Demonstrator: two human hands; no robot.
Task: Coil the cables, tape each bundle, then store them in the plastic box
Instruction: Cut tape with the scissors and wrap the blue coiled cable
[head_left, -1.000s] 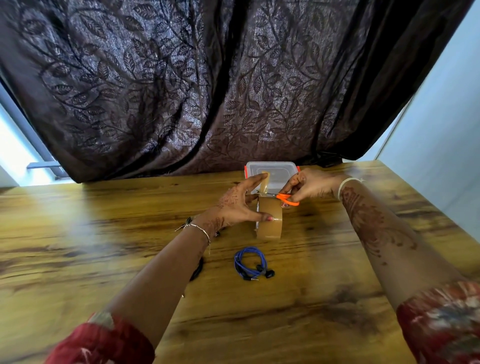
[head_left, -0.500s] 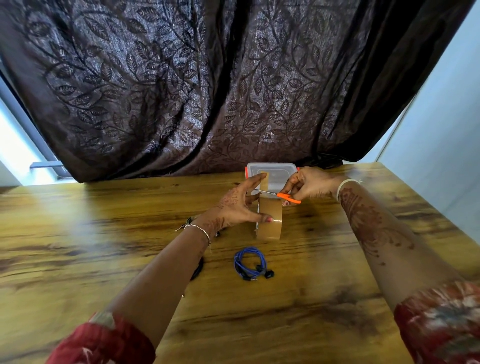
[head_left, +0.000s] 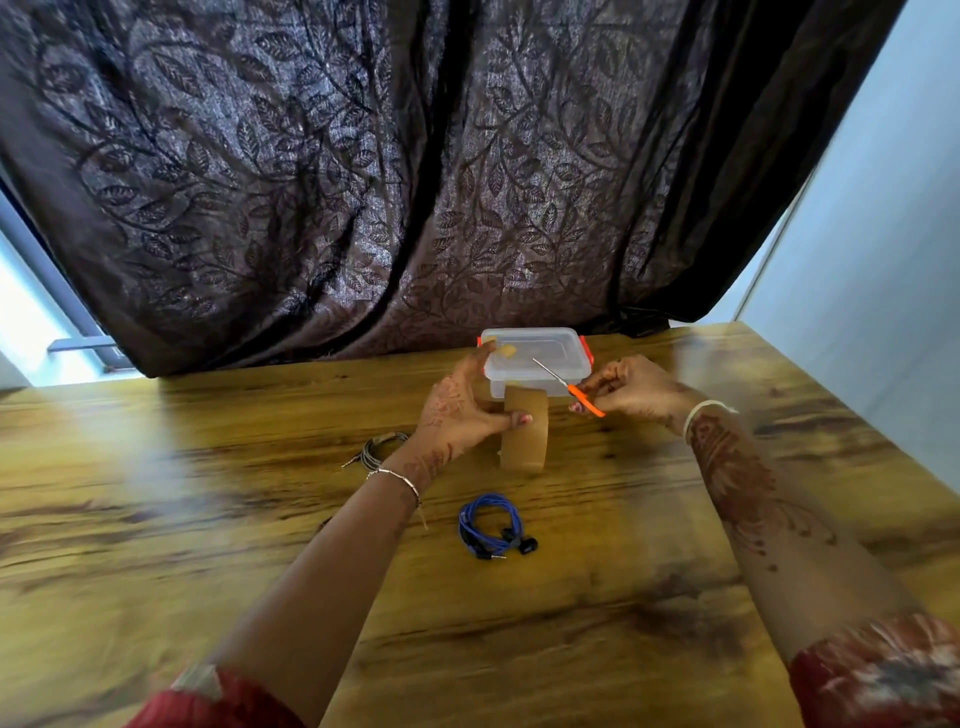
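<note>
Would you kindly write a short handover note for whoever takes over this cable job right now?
Left hand grips the brown packing-tape roll, upright on the wooden table; a small cut tape piece sticks to its fingertip.
Right hand holds the orange-handled scissors.
Done: blue cable and grey cable lie coiled.
Left: tape both bundles, open the lidded clear plastic box, store them.

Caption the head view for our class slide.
Left hand holds tape roll and a tape piece; right hand holds scissors.
</note>
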